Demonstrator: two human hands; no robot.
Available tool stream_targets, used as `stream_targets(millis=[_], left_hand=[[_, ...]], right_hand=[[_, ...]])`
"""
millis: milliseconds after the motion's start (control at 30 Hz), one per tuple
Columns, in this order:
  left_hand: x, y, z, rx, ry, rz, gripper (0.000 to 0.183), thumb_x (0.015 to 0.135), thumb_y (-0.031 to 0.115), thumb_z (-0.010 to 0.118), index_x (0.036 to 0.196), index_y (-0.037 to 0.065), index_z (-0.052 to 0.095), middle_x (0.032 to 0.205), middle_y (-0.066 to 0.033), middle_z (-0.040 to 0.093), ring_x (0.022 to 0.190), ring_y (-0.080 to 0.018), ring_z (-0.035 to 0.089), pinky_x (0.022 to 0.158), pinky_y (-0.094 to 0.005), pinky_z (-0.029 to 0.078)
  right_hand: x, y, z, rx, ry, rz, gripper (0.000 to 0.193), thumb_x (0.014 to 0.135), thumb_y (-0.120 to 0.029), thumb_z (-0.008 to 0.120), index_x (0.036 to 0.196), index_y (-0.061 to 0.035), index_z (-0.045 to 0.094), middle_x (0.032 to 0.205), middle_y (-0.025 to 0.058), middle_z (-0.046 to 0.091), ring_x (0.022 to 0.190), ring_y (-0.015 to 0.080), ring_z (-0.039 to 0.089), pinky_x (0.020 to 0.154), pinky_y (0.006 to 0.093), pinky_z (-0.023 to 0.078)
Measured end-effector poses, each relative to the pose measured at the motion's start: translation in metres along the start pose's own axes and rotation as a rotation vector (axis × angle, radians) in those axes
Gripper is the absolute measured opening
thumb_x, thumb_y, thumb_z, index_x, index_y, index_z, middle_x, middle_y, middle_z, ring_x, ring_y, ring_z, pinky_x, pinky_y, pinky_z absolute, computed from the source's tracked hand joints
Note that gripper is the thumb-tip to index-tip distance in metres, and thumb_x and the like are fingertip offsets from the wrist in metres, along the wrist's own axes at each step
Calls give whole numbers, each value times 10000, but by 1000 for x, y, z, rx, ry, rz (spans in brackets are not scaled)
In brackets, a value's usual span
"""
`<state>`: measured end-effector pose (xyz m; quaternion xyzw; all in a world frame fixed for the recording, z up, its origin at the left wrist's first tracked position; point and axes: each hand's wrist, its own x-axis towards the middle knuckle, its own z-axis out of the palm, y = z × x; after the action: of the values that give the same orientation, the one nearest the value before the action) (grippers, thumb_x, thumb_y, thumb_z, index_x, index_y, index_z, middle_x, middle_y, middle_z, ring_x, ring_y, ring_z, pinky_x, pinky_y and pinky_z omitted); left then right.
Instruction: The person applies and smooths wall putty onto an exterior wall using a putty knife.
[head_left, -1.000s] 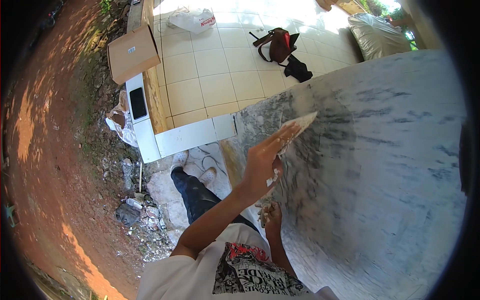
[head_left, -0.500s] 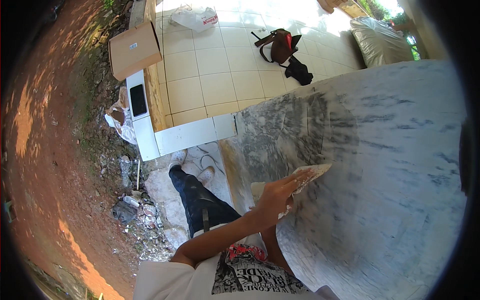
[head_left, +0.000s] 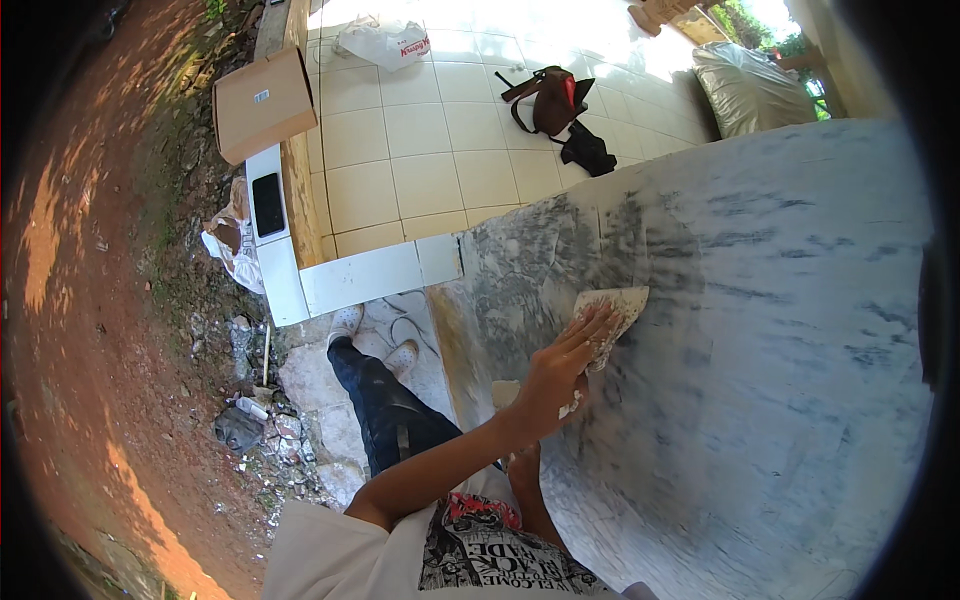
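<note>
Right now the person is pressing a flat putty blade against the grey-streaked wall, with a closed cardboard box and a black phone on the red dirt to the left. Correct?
Not quite. The head view shows the right hand pressing the putty blade against the wall, but the cardboard box and the black phone sit on the white ledge bordering the tiled floor, not on the red dirt.

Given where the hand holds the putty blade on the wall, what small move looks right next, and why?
Probably one more stroke, drawing the putty blade toward the darker patches at the wall's left edge. The left hand presses it flat against the wall, where grey streaks show through the pale coat unevenly. The right hand sits low, mostly hidden behind the left forearm.
</note>
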<state>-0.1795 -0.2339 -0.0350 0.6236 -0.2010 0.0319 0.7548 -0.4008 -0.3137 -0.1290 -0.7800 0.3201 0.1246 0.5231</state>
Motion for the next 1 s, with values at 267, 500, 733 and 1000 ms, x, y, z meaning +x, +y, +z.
stream_targets(millis=[267, 500, 733, 1000], left_hand=[[85, -15, -55, -2, 147, -59, 758, 621, -151, 528, 1367, -20, 508, 1401, -239, 511, 1223, -359, 567, 677, -341, 553], [-3, -17, -15, -72, -30, 20, 734, 643, -193, 532, 1354, -10, 531, 1444, -196, 489, 1282, -326, 531, 663, -276, 540], [82, 5, -67, 68, 165, 30, 783, 647, -188, 527, 1407, -5, 474, 1453, -202, 476, 1249, -337, 561, 714, -292, 529], [26, 8, 14, 83, 117, 94, 879, 596, -184, 504, 1444, 34, 431, 1486, -202, 421, 1353, -397, 421, 1092, -454, 415]], right_hand=[[13, 13, 8, 307, 23, 3, 186, 993, -111, 525, 1135, -3, 468, 1030, 152, 684, 758, 130, 600, 618, 248, 488], [7, 35, -5, 375, 29, 53, 157, 994, -35, 504, 1142, -4, 460, 1023, 122, 673, 786, 111, 584, 707, 252, 464], [14, 11, 3, 347, 9, 13, 150, 999, -36, 498, 1138, 1, 453, 1028, 126, 673, 796, 110, 582, 729, 266, 476], [6, 21, -5, 369, 14, 17, 197, 971, 30, 475, 1167, 11, 465, 1150, 113, 627, 936, 120, 592, 789, 252, 462]])
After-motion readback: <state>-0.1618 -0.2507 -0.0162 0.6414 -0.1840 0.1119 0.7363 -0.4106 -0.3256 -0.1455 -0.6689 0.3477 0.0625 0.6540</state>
